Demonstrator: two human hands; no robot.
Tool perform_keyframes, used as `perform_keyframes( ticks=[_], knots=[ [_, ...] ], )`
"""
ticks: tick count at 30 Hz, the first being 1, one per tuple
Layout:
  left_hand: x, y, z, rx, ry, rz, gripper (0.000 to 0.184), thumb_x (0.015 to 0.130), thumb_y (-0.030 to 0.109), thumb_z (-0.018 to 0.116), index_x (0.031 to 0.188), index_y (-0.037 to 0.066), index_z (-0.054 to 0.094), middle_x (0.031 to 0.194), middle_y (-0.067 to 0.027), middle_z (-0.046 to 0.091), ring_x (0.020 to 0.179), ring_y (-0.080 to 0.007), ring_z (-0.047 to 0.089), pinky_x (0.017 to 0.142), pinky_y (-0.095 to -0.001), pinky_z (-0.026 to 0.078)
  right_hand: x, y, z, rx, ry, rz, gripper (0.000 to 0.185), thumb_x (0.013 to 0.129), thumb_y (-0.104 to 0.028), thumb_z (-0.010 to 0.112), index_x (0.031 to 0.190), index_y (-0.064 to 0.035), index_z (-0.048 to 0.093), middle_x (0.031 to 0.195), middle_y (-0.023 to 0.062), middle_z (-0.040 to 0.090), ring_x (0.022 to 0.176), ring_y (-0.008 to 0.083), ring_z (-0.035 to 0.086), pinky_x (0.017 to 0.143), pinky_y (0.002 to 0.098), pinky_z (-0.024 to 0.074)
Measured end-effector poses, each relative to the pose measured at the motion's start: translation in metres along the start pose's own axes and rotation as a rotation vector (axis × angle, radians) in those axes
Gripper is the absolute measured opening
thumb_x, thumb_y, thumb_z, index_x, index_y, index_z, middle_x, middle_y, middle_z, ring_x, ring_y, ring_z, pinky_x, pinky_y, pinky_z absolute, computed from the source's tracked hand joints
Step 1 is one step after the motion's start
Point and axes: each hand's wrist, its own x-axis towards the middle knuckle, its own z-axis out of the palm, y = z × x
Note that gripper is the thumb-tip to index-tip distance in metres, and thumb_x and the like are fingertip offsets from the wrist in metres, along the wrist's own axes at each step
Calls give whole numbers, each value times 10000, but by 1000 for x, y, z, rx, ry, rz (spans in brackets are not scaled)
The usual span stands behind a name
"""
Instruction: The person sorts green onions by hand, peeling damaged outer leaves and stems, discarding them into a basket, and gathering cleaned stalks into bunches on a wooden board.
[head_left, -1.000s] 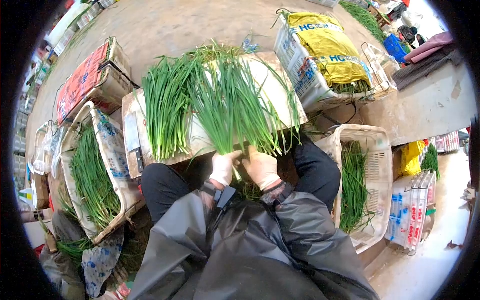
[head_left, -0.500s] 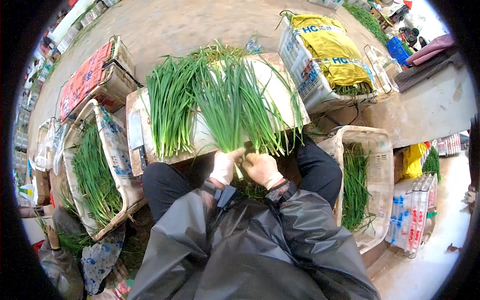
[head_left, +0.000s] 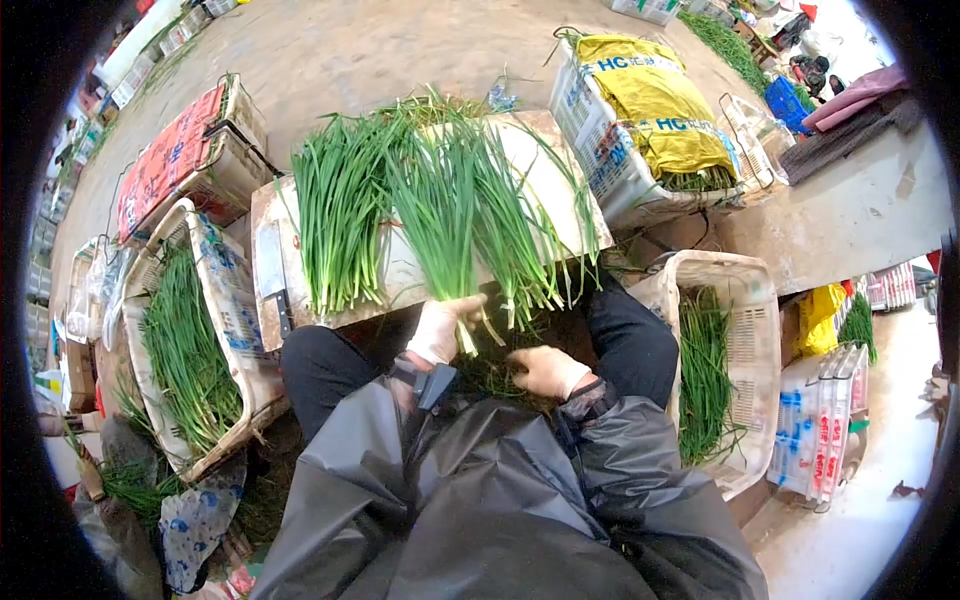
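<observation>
My left hand (head_left: 440,328), in a pale glove, is wrapped round the white ends of a bunch of long green stalks (head_left: 436,210) at the board's near edge. Lower and to the right, my right hand (head_left: 548,372), also gloved, has its fingers curled above loose green scraps (head_left: 487,375); whether it holds anything is too small to tell. More green stalks (head_left: 343,215) lie on the left part of the pale board (head_left: 400,262), and others (head_left: 515,225) fan out on its right. A cleaver (head_left: 270,262) rests at the left edge.
Crates of green stalks stand on the left (head_left: 215,340) and right (head_left: 755,375). Beyond the board are a crate under a yellow sack (head_left: 655,100) and one under a red sack (head_left: 170,165). Another person's hand (head_left: 92,480) shows at the lower left.
My right hand has left the stalk ends and moved down and right. My left hand still grips the bunch, a little further left. The other person's hand at the lower left has shifted slightly.
</observation>
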Motion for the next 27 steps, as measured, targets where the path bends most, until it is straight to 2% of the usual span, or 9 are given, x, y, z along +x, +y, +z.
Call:
perform_keyframes(
  ticks=[2,3,7,10,12,15,20,25,27],
  knots=[
    [-1,-2,0,7,-24,-43,138,869,162,777,948,49,766,736,-9,676,598,-123,580,586,-276,473,-6,-39,-31,401,67,72,438,917,-206,648,1305,-4,614,1000,195,738,781,245,733,678,378,578],
    [-1,-3,0,-2,-26,-53,147,872,166,775,962,50,769,732,-5,673,597,-123,575,584,-274,471,-1,-35,-28,590,117,47,529,893,-237,682,1336,29,573,962,181,747,630,244,718,670,388,585],
    [-7,3,6,29,-47,-44,166,878,173,769,990,50,776,723,2,668,596,-121,565,578,-269,465,13,-30,-24,578,-2,-142,573,872,-225,715,1349,46,550,1072,169,728,926,257,710,814,378,560],
    [-12,8,7,82,-98,-28,152,883,166,763,978,48,778,735,-3,678,602,-114,579,575,-258,465,14,-32,-29,659,-56,-262,565,946,-177,665,1425,38,458,1015,107,714,766,157,675,665,282,553],
    [-15,9,10,92,-103,-34,152,882,167,765,972,45,777,741,-8,685,614,-109,589,573,-250,464,8,-38,-34,859,7,-44,507,916,-367,729,1224,21,621,1004,138,744,826,226,710,756,372,559],
    [-6,0,7,63,-160,-2,179,858,77,768,1027,24,742,828,-37,712,712,-157,666,651,-281,535,23,-25,-21,599,342,-65,337,941,-346,717,1078,-38,710,895,154,737,802,250,711,740,359,547],
    [-10,0,11,-28,-186,5,226,846,12,759,1066,17,710,913,-62,732,789,-200,708,731,-329,576,27,-34,-17,640,334,-149,285,966,-310,683,1108,-65,720,903,156,737,792,280,713,734,378,547],
    [-12,4,10,27,-184,24,196,864,49,761,1053,15,719,876,-49,725,693,-149,669,628,-272,545,15,-37,-24,471,450,-109,252,945,-294,689,991,-47,713,849,184,713,780,346,706,712,388,543],
    [-14,11,9,43,-127,36,173,874,66,758,1035,13,727,857,-42,719,664,-128,650,595,-250,525,4,-33,-29,376,286,-148,276,932,-314,676,963,-42,703,857,205,702,806,381,696,723,418,543]
  ],
)
